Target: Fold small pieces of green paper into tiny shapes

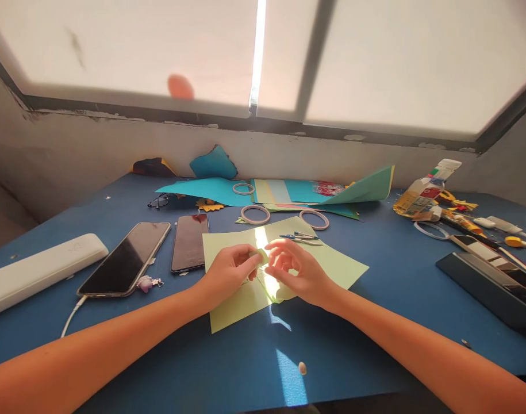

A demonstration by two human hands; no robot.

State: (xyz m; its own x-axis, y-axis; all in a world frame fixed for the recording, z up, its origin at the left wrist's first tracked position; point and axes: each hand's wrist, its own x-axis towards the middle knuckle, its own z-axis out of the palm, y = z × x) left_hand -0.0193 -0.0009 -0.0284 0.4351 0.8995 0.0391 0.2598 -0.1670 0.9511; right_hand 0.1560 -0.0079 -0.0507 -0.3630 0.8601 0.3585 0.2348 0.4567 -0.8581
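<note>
Clock centred on the pale green paper sheet (pixel 228 313), flat on the blue table (pixel 353 356); 12 towards the window.

Centre: small pale green paper piece (pixel 263 257), above the sheet, pinched in the grip of the left hand (pixel 239 265). Grip of the right hand (pixel 297 267) curled and parted, thumb and fingers well separated, close beside the piece; cannot tell whether touching.

In the way: both hands over the middle of the sheet; slim metal tool with blue parts (pixel 300 238) lying on its 12 o'clock side.

At 12: two narrow pale tape rolls (pixel 254 222), just beyond the sheet; further off, turquoise paper sheets (pixel 202 188) bearing a third roll.

At 10: dark-framed eyeglasses (pixel 159 200).

At 9 to 10: black-screened phone (pixel 190 242); outside it, larger phone with clear-edged case (pixel 125 259), white cable attached; outermost, long white plastic block (pixel 47 270).

At 6: small beige disc (pixel 303 368).

Containers. At 2: clear plastic bottle, white cap (pixel 426 187), tilted, yellowish liquid inside. At 3: open black box (pixel 473 279) with pale and dark items, too unclear to identify.

Markings: red-and-white label on bottle, lettering unreadable; faint mark on white block, likewise unreadable.
</note>
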